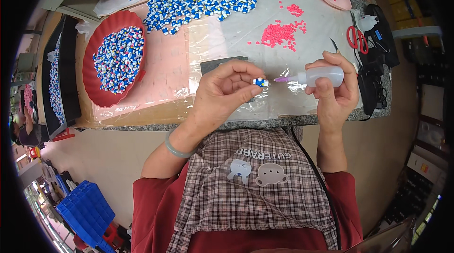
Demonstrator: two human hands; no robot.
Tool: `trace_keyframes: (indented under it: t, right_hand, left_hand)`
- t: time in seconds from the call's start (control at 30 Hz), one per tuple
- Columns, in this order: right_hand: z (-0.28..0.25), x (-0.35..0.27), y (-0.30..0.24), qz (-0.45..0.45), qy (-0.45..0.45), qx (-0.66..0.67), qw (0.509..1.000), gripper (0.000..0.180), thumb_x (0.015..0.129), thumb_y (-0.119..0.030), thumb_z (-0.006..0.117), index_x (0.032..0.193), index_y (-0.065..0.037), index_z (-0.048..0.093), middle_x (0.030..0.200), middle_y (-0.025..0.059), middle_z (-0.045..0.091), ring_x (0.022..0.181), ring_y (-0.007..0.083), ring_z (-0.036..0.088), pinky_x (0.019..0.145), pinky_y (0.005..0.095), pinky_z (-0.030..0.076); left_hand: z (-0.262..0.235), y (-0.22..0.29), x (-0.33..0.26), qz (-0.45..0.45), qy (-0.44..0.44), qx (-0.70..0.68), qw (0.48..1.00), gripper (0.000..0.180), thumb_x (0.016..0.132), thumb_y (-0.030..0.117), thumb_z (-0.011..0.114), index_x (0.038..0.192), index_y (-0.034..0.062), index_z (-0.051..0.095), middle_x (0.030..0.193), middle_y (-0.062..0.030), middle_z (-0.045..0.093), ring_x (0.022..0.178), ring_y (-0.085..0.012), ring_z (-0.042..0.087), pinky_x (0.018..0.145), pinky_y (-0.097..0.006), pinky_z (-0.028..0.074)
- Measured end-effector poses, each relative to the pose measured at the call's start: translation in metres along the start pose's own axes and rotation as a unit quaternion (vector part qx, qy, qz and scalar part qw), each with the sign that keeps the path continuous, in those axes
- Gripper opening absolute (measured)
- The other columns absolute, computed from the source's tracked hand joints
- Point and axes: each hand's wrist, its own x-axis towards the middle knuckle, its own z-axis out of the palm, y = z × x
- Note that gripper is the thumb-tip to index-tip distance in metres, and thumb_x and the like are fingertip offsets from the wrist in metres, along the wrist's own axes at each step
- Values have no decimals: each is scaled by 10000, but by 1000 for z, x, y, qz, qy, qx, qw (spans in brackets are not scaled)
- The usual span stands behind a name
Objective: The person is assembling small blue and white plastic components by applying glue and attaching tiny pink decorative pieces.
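Between thumb and fingertips, my left hand (226, 86) pinches a small blue-and-white figurine piece (259, 82) with a touch of yellow. My right hand (336, 87) is wrapped around a translucent squeeze bottle (325, 77), held on its side. The bottle's purple needle tip (283, 79) points left at the figurine piece, a short gap away from it. Under my left hand lies a dark grey pad (213, 65), partly hidden. Beyond my hands, small pink pieces (279, 34) are heaped on the plastic-covered table (236, 35).
A red scalloped tray (90, 76) full of blue-and-white pieces stands at the left. More such pieces (198, 3) spread along the back. Red-handled scissors (357, 40), a thin blade tool (334, 44) and a pink dish (336, 0) sit at the right. Blue crates (87, 213) stand lower left.
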Motion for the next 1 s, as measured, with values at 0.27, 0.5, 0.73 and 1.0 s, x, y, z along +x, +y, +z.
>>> trace_keyframes:
  t: [0.27, 0.5, 0.73, 1.0]
  right_hand:
    - [-2, -7, -6, -117, -27, -143, 982, 445, 962, -294, 571, 1249, 39, 503, 875, 159, 658, 603, 106, 561, 529, 218, 430]
    - [-3, -7, -6, -161, -41, -189, 968, 439, 956, -267, 581, 1244, 56, 506, 871, 181, 664, 621, 145, 591, 579, 244, 488]
    - [-4, -8, -8, -170, -50, -209, 962, 427, 955, -256, 584, 1239, 54, 510, 849, 172, 672, 623, 142, 599, 568, 243, 489]
    - [-2, -7, -11, -180, -67, -238, 952, 408, 949, -245, 595, 1209, 62, 529, 842, 163, 672, 637, 148, 618, 571, 240, 497]
  left_hand:
    - [-1, -7, 1, 49, -6, 42, 998, 222, 828, -94, 651, 1035, -16, 636, 1067, -64, 562, 954, -99, 576, 784, -220, 510]
    - [-1, -9, 1, 56, -11, 42, 997, 226, 822, -101, 654, 1029, -14, 638, 1054, -60, 558, 933, -96, 575, 766, -211, 509]
    - [0, -8, 1, 49, -9, 45, 998, 221, 814, -100, 659, 1021, -26, 634, 1045, -60, 555, 911, -94, 577, 769, -208, 512]
    - [0, -9, 1, 40, -9, 44, 998, 216, 812, -94, 666, 1016, -31, 632, 1040, -55, 554, 910, -97, 583, 779, -209, 515]
